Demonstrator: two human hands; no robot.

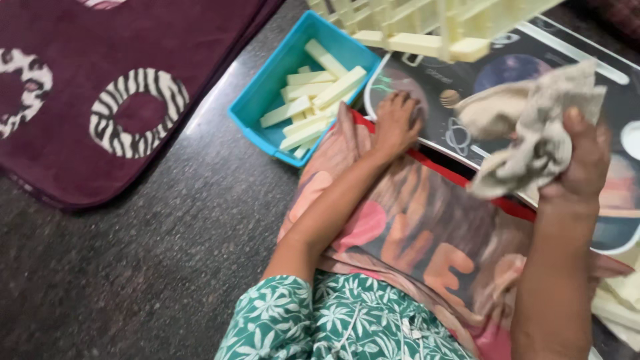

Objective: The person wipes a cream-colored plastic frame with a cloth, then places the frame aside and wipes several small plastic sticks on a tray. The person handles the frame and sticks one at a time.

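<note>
My right hand [583,160] is raised and grips a crumpled beige cloth [533,130] above a dark mat printed with planets [513,70]. My left hand [395,123] rests palm down, fingers curled, on the near edge of that mat, just right of a blue plastic bin [257,100]. The bin holds several cream-coloured rectangular blocks [313,100]. A tower of stacked cream blocks [427,23] stands on the mat beyond both hands, cut off by the top of the frame.
A maroon rug with black-and-white ring patterns [127,87] covers the upper left over a dark speckled floor [147,267]. A patterned pink and brown cloth [413,233] lies over my lap. More cream blocks [620,300] lie at the right edge.
</note>
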